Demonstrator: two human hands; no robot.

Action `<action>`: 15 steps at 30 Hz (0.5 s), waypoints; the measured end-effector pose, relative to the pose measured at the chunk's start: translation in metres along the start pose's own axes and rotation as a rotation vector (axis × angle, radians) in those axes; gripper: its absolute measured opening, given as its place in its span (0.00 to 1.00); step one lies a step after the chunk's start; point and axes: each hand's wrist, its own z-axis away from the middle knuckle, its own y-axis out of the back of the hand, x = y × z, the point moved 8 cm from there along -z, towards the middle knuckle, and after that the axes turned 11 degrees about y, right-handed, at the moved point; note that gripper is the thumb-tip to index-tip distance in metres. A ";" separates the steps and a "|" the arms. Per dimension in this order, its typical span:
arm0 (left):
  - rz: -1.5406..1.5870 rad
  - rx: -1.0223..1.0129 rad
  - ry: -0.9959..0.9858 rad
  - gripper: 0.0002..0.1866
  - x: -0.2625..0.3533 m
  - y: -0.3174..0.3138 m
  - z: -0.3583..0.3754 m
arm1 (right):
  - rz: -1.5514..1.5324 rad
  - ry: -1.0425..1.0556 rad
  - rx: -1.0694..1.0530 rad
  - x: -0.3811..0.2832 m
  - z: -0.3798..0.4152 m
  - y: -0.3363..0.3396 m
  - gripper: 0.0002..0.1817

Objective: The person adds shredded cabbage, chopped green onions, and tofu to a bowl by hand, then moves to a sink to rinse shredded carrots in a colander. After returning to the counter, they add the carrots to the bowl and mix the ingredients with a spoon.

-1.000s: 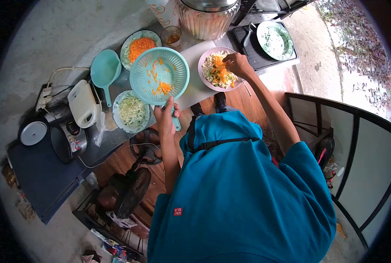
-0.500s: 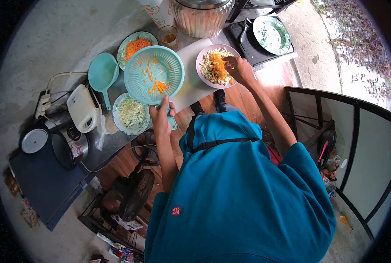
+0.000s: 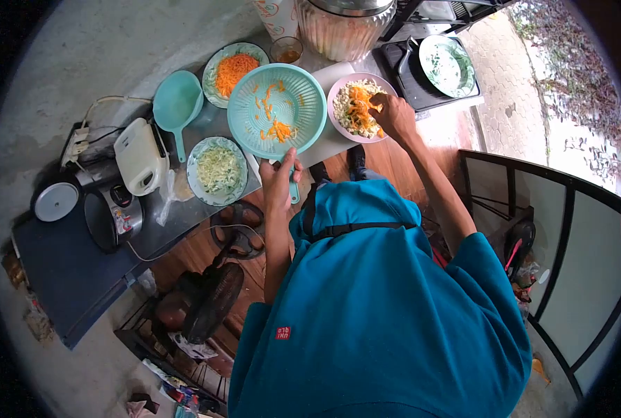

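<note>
My left hand (image 3: 280, 182) grips the handle of a teal strainer (image 3: 276, 108), held above the counter with shreds of orange carrot stuck inside it. My right hand (image 3: 395, 115) rests on the near edge of a pink plate (image 3: 340, 91) heaped with pale shredded food and carrot, its fingers closed in the food. The plate sits on a white cutting board (image 3: 328, 74).
A plate of shredded carrot (image 3: 234, 65), a plate of shredded cabbage (image 3: 217, 170), a teal scoop (image 3: 177, 104) and a glass (image 3: 286, 50) stand on the counter. Left are a white appliance (image 3: 140, 156) and a cooker (image 3: 112, 217). A stove with a pan (image 3: 445, 64) is at the right; a fan (image 3: 209, 299) stands below.
The strainer and my left hand have shifted slightly right and toward the pink plate. My right hand stays at the plate, its fingers now lower on the near side.
</note>
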 end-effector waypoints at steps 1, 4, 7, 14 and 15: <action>-0.016 0.014 0.006 0.11 0.000 -0.002 0.000 | 0.001 -0.046 -0.012 0.003 -0.001 0.000 0.13; -0.042 0.042 0.017 0.10 -0.002 -0.008 0.004 | 0.004 -0.106 -0.023 0.003 -0.001 0.008 0.13; -0.064 0.045 0.032 0.11 -0.004 -0.012 0.005 | -0.001 0.004 0.135 -0.004 0.000 0.022 0.10; -0.080 -0.011 0.058 0.09 -0.009 -0.019 0.004 | 0.023 -0.132 -0.055 0.016 0.005 0.004 0.10; -0.083 -0.026 0.055 0.09 -0.009 -0.020 0.004 | 0.028 -0.142 -0.053 0.016 0.006 0.002 0.10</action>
